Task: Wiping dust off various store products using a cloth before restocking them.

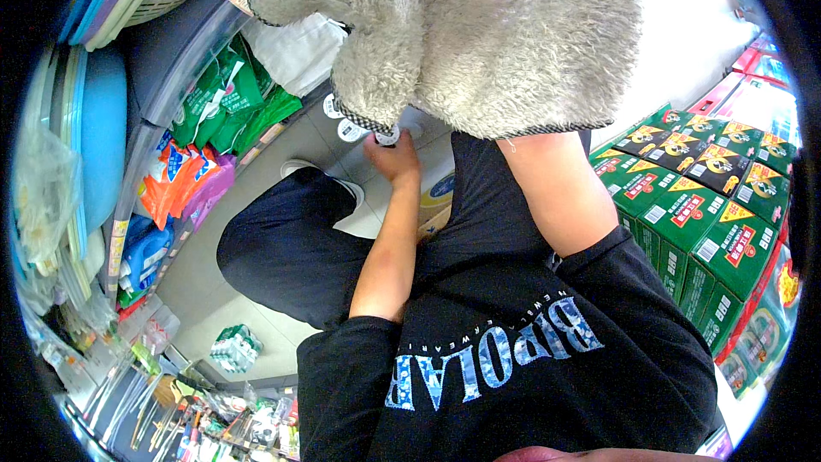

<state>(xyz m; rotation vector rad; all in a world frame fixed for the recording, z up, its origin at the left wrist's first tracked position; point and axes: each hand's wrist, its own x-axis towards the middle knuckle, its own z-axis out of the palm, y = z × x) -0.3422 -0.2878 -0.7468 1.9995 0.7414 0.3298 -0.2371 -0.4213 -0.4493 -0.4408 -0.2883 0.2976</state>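
Note:
My left hand [392,155] reaches down above the tiled floor, its fingers closed around a container with a round white top [387,136]. Two similar round white tops, one of them [351,130], lie just to its left and bear writing. A large grey plush fabric piece [526,38] with black-and-white checked edging fills the upper middle, close to the camera, and partly covers these tops. My right forearm runs up beneath the plush fabric, which hides my right hand; what that hand holds does not show.
Left, a shelf holds green packages [224,99], orange bags [176,176], a blue jug [144,253] and plastic basins [102,141]. Stacked green cartons [693,212] stand at right. A wrapped green-and-white pack [236,348] sits on the floor, lower left, near crowded racks. My bent leg [295,237] is beside my left arm.

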